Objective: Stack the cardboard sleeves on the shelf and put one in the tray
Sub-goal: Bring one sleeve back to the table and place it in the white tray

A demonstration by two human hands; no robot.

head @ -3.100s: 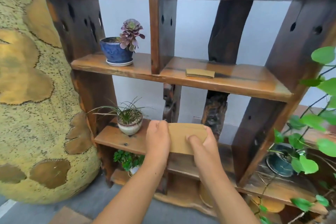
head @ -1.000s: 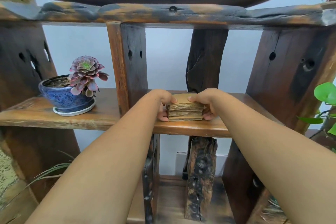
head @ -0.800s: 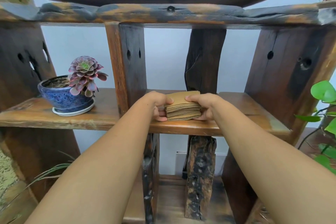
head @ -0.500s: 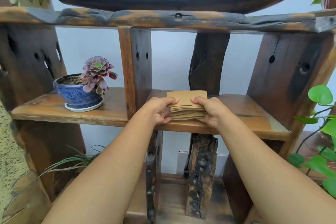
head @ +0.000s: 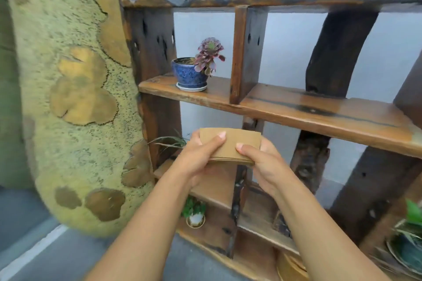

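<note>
Off the shelf point(head: 319, 113) comes the stack of flat tan cardboard sleeves point(head: 230, 145), now held in the air below the rough plank, left hand point(head: 201, 155) and right hand point(head: 262, 162) clamping its ends.

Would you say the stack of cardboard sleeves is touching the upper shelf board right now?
Apart. The head view shows the sleeve stack held in both hands below and in front of the shelf board.

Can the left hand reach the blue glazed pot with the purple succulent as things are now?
Probably not at once: the left hand is closed on the stack of brown cardboard sleeves, shared with the right hand. The blue glazed pot stands unobstructed on the wooden shelf above.
</note>
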